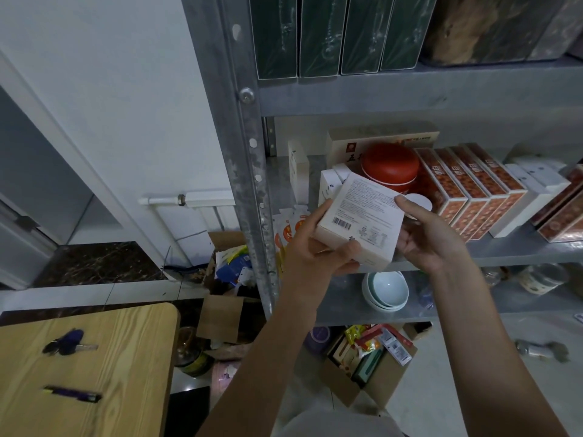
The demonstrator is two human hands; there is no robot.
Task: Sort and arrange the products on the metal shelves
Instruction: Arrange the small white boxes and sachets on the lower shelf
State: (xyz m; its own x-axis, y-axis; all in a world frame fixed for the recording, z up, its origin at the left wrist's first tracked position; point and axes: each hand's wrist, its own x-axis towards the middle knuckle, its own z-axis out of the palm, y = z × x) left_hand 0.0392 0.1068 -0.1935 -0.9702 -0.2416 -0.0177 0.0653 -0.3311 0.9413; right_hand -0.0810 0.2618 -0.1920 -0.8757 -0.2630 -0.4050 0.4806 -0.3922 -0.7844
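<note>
I hold a white carton (362, 212) with small print and a barcode in front of the middle metal shelf (504, 250). My left hand (315, 247) grips its lower left corner from below. My right hand (422, 231) holds its right edge, thumb on top. Behind the carton on the shelf stand a red round tin (391, 165), small white boxes (298, 165), a beige box with red print (350, 143), and a row of orange-patterned boxes (467, 187). Dark green boxes (331, 33) stand on the top shelf.
White bowls (386, 290) sit stacked on the lower shelf. An open cardboard box of goods (369, 361) lies on the floor below. The galvanised shelf post (249, 152) rises at the left. A wooden table (94, 367) with keys and a pen is at the lower left.
</note>
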